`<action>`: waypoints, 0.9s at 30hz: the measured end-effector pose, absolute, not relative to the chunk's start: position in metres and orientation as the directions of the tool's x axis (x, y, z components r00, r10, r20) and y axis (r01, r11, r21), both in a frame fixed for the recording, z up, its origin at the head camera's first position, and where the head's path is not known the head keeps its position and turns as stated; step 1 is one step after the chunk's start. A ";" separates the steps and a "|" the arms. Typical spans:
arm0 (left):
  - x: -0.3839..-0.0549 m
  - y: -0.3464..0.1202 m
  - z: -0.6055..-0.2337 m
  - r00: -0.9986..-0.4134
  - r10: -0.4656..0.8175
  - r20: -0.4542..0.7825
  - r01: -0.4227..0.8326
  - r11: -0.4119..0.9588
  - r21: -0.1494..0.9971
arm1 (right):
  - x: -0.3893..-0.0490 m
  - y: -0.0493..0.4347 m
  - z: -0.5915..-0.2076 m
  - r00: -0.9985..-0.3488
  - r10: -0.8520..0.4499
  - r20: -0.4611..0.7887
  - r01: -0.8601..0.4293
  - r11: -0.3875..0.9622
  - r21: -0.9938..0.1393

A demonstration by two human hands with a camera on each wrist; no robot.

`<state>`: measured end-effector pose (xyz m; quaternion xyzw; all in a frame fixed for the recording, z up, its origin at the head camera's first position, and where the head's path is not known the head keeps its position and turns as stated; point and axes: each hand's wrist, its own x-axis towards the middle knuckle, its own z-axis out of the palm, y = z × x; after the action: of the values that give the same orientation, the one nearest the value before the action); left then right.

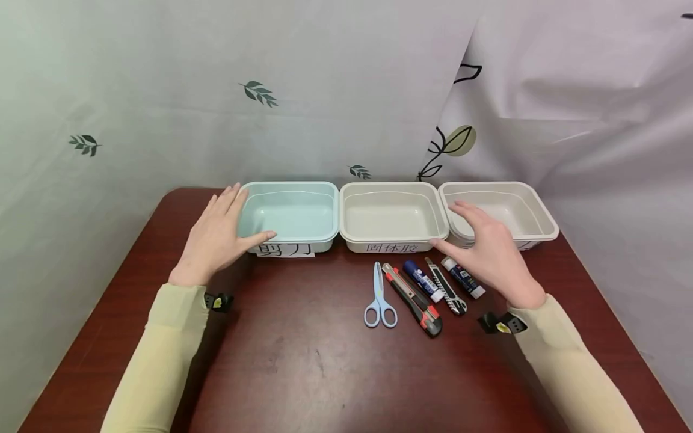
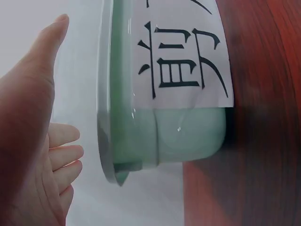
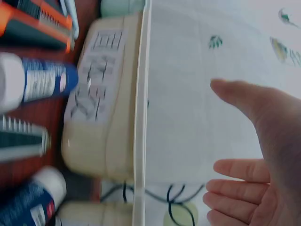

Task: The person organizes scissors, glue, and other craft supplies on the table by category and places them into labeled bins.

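Note:
My left hand [image 1: 216, 237] hovers with straight, spread fingers at the left end of the pale green box [image 1: 289, 248], its thumb over the front rim. In the left wrist view, that box's paper label [image 2: 188, 61] faces the hand. Over the front of the right beige box [image 1: 533, 231] is my right hand [image 1: 489, 252], fingers extended and thumb apart, holding nothing. Below and left of it lie a glue stick [image 1: 462, 278], a black-and-white box cutter [image 1: 446, 288], a blue glue stick [image 1: 422, 280], a red-and-black box cutter [image 1: 414, 300] and light blue scissors [image 1: 379, 297].
Between the other two boxes stands a labelled middle beige box [image 1: 392, 237]; all three form a row along the back of the dark red table [image 1: 303, 373]. A pale curtain [image 1: 325, 90] with leaf prints hangs directly behind. The right box's label is largely hidden by my right hand.

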<state>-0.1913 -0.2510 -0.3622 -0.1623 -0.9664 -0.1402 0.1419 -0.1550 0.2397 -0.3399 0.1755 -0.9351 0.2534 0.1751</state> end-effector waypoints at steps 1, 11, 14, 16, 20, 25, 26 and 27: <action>-0.192 -0.252 -0.363 -0.909 0.272 0.316 0.351 0.908 0.227 | -0.153 0.236 -0.340 -0.873 -0.239 0.426 -0.424 0.803 -0.419; -0.199 -0.261 -0.375 -0.941 0.221 0.256 0.286 0.923 0.256 | -0.135 0.203 -0.350 -0.868 -0.282 0.409 -0.466 0.745 -0.476; -0.201 -0.265 -0.382 -0.950 0.206 0.233 0.265 0.928 0.261 | -0.128 0.195 -0.353 -0.877 -0.302 0.373 -0.463 0.735 -0.495; -0.201 -0.267 -0.386 -0.954 0.201 0.223 0.258 0.929 0.267 | -0.124 0.189 -0.355 -0.884 -0.315 0.346 -0.459 0.723 -0.516; -0.202 -0.270 -0.392 -0.955 0.196 0.221 0.255 0.925 0.283 | -0.117 0.179 -0.362 -0.896 -0.332 0.296 -0.444 0.699 -0.560; -0.203 -0.270 -0.394 -0.955 0.192 0.224 0.253 0.923 0.290 | -0.106 0.167 -0.374 -0.902 -0.369 0.224 -0.426 0.678 -0.599; -0.203 -0.270 -0.393 -0.956 0.191 0.224 0.252 0.923 0.291 | -0.103 0.164 -0.376 -0.902 -0.377 0.209 -0.422 0.673 -0.607; -0.203 -0.270 -0.393 -0.957 0.189 0.221 0.250 0.923 0.294 | -0.102 0.162 -0.380 -0.902 -0.384 0.199 -0.420 0.668 -0.614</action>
<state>-0.2028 -0.2701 -0.3928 -0.1124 -0.9759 -0.1615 0.0945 -0.1016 0.1620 -0.3798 0.2201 -0.9129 0.3427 0.0263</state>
